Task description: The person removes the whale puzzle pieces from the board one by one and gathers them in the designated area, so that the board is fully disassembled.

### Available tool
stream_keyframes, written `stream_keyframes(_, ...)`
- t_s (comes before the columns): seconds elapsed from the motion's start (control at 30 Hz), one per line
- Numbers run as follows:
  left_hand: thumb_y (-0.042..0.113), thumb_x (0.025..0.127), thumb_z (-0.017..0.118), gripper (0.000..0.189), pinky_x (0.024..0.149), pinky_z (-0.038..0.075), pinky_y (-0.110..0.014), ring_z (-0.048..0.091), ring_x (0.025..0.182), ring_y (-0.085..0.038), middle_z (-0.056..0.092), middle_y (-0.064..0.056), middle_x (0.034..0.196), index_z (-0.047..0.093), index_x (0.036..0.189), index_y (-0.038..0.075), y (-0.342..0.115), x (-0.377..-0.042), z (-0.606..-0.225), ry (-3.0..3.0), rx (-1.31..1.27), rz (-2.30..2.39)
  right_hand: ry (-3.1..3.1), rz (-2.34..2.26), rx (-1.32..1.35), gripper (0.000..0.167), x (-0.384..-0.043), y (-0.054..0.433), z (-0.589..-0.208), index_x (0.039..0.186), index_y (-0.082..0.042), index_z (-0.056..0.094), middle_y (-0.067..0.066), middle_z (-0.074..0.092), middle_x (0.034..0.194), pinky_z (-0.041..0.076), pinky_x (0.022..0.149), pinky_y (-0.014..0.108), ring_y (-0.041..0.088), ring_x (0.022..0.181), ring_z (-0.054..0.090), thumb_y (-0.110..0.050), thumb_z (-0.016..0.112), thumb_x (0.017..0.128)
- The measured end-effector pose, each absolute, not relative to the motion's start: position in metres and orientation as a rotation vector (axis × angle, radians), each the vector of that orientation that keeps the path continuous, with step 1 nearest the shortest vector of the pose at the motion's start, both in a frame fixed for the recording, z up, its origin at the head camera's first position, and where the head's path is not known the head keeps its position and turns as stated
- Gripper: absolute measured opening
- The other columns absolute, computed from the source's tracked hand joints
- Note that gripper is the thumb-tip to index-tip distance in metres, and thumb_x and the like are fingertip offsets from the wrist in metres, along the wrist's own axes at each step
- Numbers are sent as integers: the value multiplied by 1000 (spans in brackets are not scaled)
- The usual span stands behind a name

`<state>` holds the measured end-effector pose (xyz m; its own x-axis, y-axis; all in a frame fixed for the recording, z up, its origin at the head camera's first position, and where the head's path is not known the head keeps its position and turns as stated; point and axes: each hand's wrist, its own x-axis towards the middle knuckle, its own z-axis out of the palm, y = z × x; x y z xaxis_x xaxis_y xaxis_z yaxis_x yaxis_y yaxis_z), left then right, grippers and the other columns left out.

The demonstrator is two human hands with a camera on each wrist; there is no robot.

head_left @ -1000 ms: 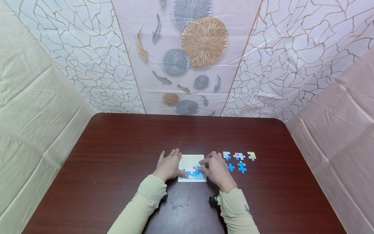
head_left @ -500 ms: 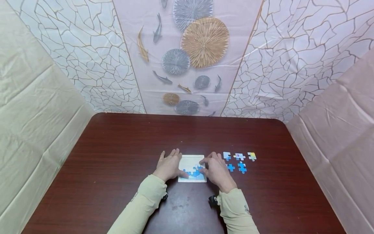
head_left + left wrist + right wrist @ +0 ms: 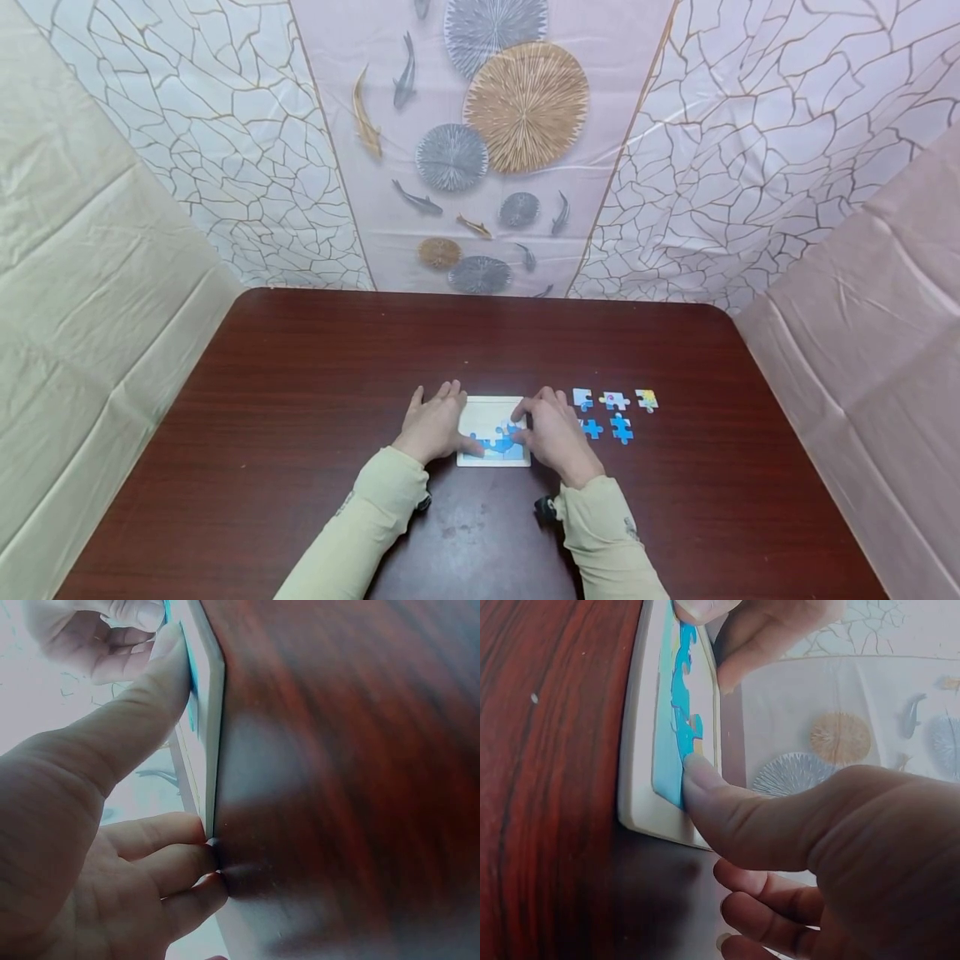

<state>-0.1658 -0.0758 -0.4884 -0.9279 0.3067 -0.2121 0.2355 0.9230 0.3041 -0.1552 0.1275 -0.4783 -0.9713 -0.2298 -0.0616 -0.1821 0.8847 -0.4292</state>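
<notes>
A small white puzzle tray [image 3: 491, 408] lies flat on the table, its lower part filled with joined blue puzzle pieces [image 3: 497, 444]. My left hand [image 3: 431, 427] rests at the tray's left side. Its thumb [image 3: 154, 705] lies over the pieces and its other fingers touch the tray's edge. My right hand [image 3: 555, 433] is over the right side, its thumb [image 3: 705, 784] pressing on the blue pieces. The index finger reaches over the tray's upper right; the remaining fingers are loosely bent beside it. What lies under the thumbs is hidden.
Loose puzzle pieces lie right of the tray: a back row with a white-blue piece [image 3: 582, 399], a white one [image 3: 614, 401] and a yellow one [image 3: 647, 399], and blue ones [image 3: 621, 428] in front. The dark red table [image 3: 337, 358] is bordered by draped cloth [image 3: 480, 233].
My right hand has shifted very slightly, its thumb and index finger a little farther apart. The left hand, the tray and the loose pieces stay where they were.
</notes>
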Motion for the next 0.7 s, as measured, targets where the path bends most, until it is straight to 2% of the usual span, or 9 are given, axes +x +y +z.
stream_keyframes(0.23,64,66,79,105,114,12,-57,25,145,-25,31,-13,155,44,146,4,-76,-166,-487,2832,403,397,2924,-679,-295,20,-157,126,-476,90,-17,67,3,53,92,42,77,38,22,91,43,-14,83,78)
stream_keyframes(0.5,63,67,79,105,114,13,-57,25,145,-25,31,-13,155,43,146,4,-76,-165,-484,2827,403,399,2884,-753,-276,25,-156,124,-478,88,-17,60,-3,52,72,42,60,31,17,70,47,-10,81,79)
stream_keyframes(0.7,64,66,79,105,114,13,-57,25,145,-25,32,-13,155,44,146,4,-77,-165,-485,2836,414,393,2846,-840,-337,23,-153,130,-478,87,-16,59,-4,51,69,43,60,29,15,66,48,-7,80,80)
